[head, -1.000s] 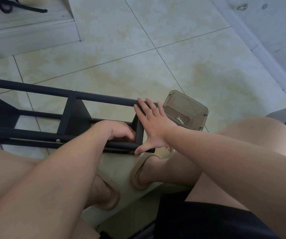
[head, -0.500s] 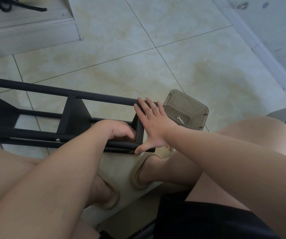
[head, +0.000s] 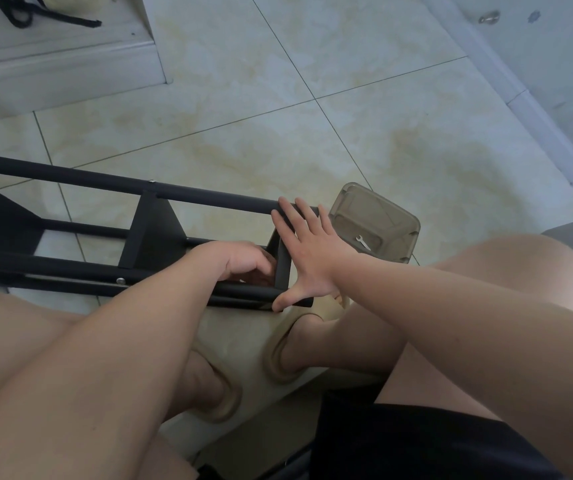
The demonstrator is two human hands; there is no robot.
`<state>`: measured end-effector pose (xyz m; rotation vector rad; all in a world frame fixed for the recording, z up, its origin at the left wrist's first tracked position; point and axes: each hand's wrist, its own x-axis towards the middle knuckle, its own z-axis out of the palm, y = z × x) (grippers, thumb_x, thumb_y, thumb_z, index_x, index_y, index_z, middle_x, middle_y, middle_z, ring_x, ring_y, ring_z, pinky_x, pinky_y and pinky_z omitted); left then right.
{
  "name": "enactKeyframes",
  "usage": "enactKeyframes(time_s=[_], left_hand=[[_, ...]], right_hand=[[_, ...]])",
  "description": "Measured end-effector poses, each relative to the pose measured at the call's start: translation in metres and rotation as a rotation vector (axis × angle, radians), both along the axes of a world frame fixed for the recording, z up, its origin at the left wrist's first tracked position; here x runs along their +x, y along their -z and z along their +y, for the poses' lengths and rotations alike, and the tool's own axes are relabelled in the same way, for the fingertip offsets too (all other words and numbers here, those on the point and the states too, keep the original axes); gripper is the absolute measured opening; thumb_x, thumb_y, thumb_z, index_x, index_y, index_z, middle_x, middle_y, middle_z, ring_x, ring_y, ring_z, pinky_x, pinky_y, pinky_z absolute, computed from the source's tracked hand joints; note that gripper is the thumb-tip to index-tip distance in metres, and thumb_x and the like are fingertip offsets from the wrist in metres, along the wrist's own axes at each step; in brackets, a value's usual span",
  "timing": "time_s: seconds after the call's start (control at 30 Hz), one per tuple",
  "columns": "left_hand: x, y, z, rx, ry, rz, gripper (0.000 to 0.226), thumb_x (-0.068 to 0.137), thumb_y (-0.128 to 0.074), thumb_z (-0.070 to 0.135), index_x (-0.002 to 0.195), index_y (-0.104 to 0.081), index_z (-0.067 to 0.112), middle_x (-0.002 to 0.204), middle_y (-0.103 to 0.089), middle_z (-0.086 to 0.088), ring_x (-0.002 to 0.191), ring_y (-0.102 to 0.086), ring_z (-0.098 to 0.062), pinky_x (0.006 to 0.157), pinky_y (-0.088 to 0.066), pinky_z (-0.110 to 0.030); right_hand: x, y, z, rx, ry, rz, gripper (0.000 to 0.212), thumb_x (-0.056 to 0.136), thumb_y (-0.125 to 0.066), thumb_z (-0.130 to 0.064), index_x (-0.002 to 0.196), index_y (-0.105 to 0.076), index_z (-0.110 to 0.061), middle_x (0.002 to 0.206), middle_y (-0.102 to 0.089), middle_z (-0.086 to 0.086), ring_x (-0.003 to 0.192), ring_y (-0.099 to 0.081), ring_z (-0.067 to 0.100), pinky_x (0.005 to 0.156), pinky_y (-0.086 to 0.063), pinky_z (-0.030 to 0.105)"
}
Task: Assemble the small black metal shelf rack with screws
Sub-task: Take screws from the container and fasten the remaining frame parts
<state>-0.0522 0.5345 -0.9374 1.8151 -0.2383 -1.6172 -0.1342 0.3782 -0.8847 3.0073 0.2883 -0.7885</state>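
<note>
Rack (head: 209,197) of black metal, lying on its side on the tiled floor (head: 312,133), across the near part just in front of a seated person's knees and well apart from the wall edge on the right. One end points toward the person, likely so the joints there are within easy reach.

The right hand (head: 312,261) is spread flat against that end, fingers straight on the far tube and thumb on the near tube. It appears to brace the frame so it cannot slide or twist. The left hand (head: 243,261) reaches inside the frame beside the end plate (head: 282,268), fingers curled. Whether it pinches a screw or a tool is hidden, so its grasp cannot be told. It is probably fitting or turning a fastener there.

Three shelf plates show along the rack. Two silver screw heads show, one on the far tube (head: 153,181) and one on the near tube (head: 120,280).

One clear plastic container (head: 375,209) sits just beyond the right hand, holding one small wrench (head: 362,241), kept close for quick picking. Two feet in beige slippers (head: 278,358) rest under the arms.
</note>
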Motion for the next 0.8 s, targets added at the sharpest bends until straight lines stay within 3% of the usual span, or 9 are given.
enactKeyframes(time_s=[0.07,0.13,0.27,0.33,0.4,0.47,0.53,0.63,0.8], left_hand=[[0.003,-0.006,0.002,0.039,-0.037,-0.14,0.019,0.087,-0.06,0.01,0.09,-0.075,0.022,0.089,-0.076,0.006,0.09,-0.07,-0.013,0.082,-0.053,-0.031],[0.011,-0.017,0.011,0.126,0.148,-0.315,0.015,0.089,-0.062,0.02,0.098,-0.074,0.024,0.097,-0.074,0.011,0.093,-0.069,-0.01,0.082,-0.055,-0.033],[0.026,-0.054,0.041,0.352,0.476,-0.39,0.032,0.091,-0.066,0.035,0.118,-0.069,0.019,0.106,-0.071,0.007,0.1,-0.066,-0.016,0.099,-0.052,-0.045],[0.026,-0.074,0.052,0.384,0.508,-0.326,0.043,0.092,-0.066,0.04,0.13,-0.063,0.02,0.12,-0.067,0.004,0.114,-0.061,-0.022,0.107,-0.046,-0.047],[0.027,-0.086,0.053,0.425,0.59,-0.325,0.051,0.092,-0.065,0.044,0.138,-0.058,0.021,0.136,-0.059,0.0,0.126,-0.053,-0.028,0.112,-0.04,-0.048],[0.016,-0.092,0.059,0.498,0.719,-0.433,0.054,0.092,-0.064,0.049,0.138,-0.057,0.021,0.14,-0.055,-0.002,0.128,-0.052,-0.029,0.11,-0.041,-0.047],[0.002,-0.091,0.065,0.564,0.797,-0.541,0.051,0.093,-0.062,0.051,0.132,-0.06,0.018,0.132,-0.059,-0.004,0.119,-0.057,-0.029,0.104,-0.046,-0.044],[-0.009,-0.078,0.071,0.538,0.692,-0.661,0.041,0.095,-0.059,0.046,0.123,-0.061,0.017,0.125,-0.063,-0.005,0.104,-0.06,-0.027,0.097,-0.049,-0.041],[0.01,-0.062,0.068,0.432,0.432,-0.799,0.032,0.098,-0.046,0.054,0.11,-0.051,0.024,0.128,-0.06,-0.001,0.118,-0.055,-0.028,0.098,-0.038,-0.045]], right_hand=[[0.002,-0.002,0.0,-0.003,0.005,0.022,0.155,0.054,-0.053,-0.1,0.159,0.018,-0.01,0.164,0.028,0.012,0.15,0.027,0.038,0.121,0.008,0.061],[0.003,-0.006,0.001,-0.015,0.017,0.048,0.157,0.053,-0.056,-0.099,0.159,0.018,-0.011,0.164,0.029,0.012,0.15,0.029,0.037,0.119,0.009,0.065],[0.0,-0.017,0.012,-0.007,0.04,0.036,0.149,0.057,-0.054,-0.098,0.16,0.012,-0.013,0.166,0.025,0.007,0.151,0.028,0.033,0.116,0.01,0.071],[-0.009,-0.019,0.023,-0.002,0.0,-0.009,0.129,0.07,-0.057,-0.088,0.162,0.001,-0.018,0.168,0.018,0.004,0.154,0.021,0.031,0.117,0.009,0.069],[-0.016,-0.018,0.029,0.036,-0.012,0.004,0.1,0.083,-0.059,-0.072,0.161,-0.016,-0.025,0.17,-0.003,0.002,0.156,0.005,0.026,0.122,0.002,0.062],[-0.024,-0.018,0.037,0.059,-0.027,0.009,0.077,0.09,-0.059,-0.062,0.155,-0.034,-0.028,0.163,-0.027,0.0,0.154,-0.009,0.023,0.121,-0.015,0.053],[-0.028,-0.02,0.043,0.052,-0.039,0.008,0.063,0.093,-0.057,-0.058,0.148,-0.047,-0.029,0.157,-0.037,-0.003,0.152,-0.013,0.023,0.114,-0.028,0.047],[-0.024,-0.02,0.045,0.002,-0.052,-0.027,0.046,0.096,-0.054,-0.053,0.137,-0.057,-0.032,0.155,-0.038,-0.004,0.15,-0.017,0.024,0.112,-0.03,0.046],[0.006,-0.016,0.029,-0.027,0.111,-0.139,0.037,0.1,-0.055,-0.042,0.134,-0.058,-0.026,0.16,-0.028,-0.003,0.147,-0.024,0.026,0.106,-0.041,0.046]])
